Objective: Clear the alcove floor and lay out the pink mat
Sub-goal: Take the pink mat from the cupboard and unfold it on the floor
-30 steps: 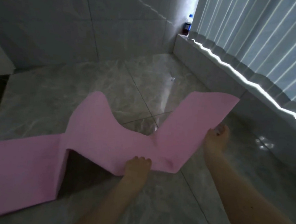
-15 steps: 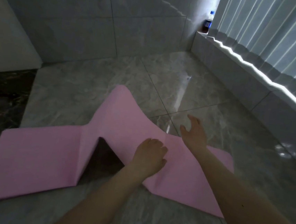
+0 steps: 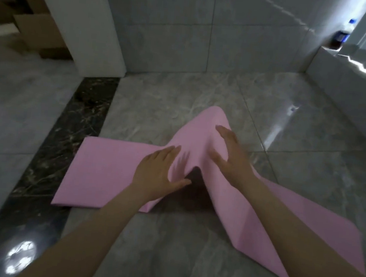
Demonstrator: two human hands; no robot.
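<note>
The pink mat (image 3: 107, 171) lies partly unfolded on the grey tiled alcove floor (image 3: 297, 171). Its left panel rests flat, its right panel slopes down toward me, and a middle fold stands up like a tent with a dark gap under it. My left hand (image 3: 161, 169) presses flat on the left side of that raised fold, fingers spread, thumb at the edge of the gap. My right hand (image 3: 229, 154) lies on the right side of the fold, fingers apart. Neither hand grips the mat.
A low tiled ledge (image 3: 350, 87) runs along the right under pleated blinds, with a blue-capped bottle (image 3: 341, 37) at its far end. A white wall end (image 3: 82, 17) stands at the left with cardboard boxes (image 3: 36, 28) behind it. A dark marble strip (image 3: 65, 138) borders the floor.
My right hand let go of the mat's right end, which dropped to the floor. Both hands moved onto the raised middle fold. My view turned left.
</note>
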